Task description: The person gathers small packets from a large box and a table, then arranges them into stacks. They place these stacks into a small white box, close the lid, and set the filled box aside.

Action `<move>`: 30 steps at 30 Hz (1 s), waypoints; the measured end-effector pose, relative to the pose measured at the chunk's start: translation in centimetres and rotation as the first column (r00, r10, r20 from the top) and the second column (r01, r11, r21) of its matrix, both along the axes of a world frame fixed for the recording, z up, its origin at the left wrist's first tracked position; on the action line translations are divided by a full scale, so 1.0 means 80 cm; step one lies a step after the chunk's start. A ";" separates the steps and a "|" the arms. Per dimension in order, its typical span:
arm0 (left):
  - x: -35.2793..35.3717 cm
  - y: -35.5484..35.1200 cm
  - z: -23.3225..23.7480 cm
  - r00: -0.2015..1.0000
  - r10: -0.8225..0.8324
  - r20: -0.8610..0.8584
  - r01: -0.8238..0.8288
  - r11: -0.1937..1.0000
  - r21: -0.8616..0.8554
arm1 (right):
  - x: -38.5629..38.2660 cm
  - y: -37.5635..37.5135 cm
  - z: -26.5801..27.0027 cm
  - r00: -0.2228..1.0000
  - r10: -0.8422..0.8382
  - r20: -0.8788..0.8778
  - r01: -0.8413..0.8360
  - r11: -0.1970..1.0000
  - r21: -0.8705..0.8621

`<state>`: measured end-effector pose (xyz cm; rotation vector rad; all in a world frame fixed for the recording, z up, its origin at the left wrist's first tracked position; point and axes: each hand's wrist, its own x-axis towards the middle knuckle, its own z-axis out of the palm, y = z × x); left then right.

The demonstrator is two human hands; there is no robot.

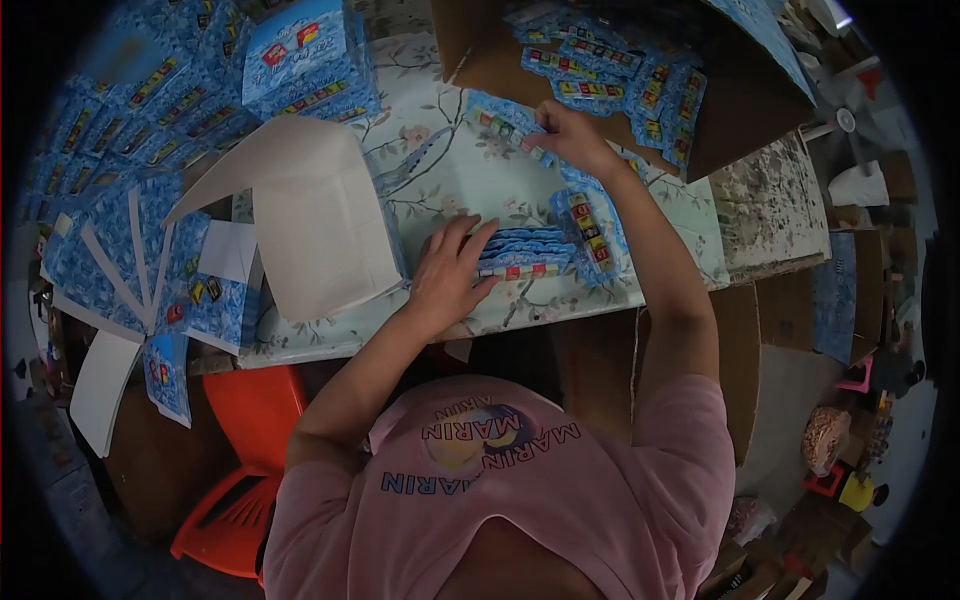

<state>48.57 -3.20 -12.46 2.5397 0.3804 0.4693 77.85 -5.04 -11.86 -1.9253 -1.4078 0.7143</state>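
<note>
My left hand (450,272) is at the left end of a row of blue packets (525,250), its fingers on the far side and thumb on the near side. In my right hand (572,138), a blue packet (500,122) with a coloured strip is pinched above the table. Another blue packet (590,235) lies just right of the row, and more show partly under my right forearm. To the left of my left hand stands an open box (325,220) with its pale inside facing up.
An open cardboard carton (735,120) holding loose blue packets (600,65) lies at the back right. Stacked blue boxes (305,60) fill the back left. Unfolded printed box sheets (125,250) overhang the left side. A red chair (255,420) stands by the flowered tablecloth (420,150).
</note>
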 end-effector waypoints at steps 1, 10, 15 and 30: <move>-0.005 -0.002 -0.002 1.000 0.017 0.020 -0.018 0.999 0.050 | -0.020 -0.011 0.005 1.000 0.009 -0.018 -0.009 1.000 -0.013; -0.010 -0.010 -0.037 0.981 0.171 0.089 -0.130 0.926 -0.355 | -0.145 -0.136 0.041 0.911 0.277 0.306 -0.238 0.958 -0.160; -0.024 -0.017 -0.007 0.978 0.141 0.153 -0.104 0.967 -0.231 | -0.157 -0.125 0.042 0.882 0.240 0.405 -0.161 0.962 -0.219; -0.182 0.069 0.000 0.442 0.872 0.211 -0.204 0.327 -0.923 | -0.321 0.071 0.122 0.829 0.355 0.433 -0.365 0.929 -0.063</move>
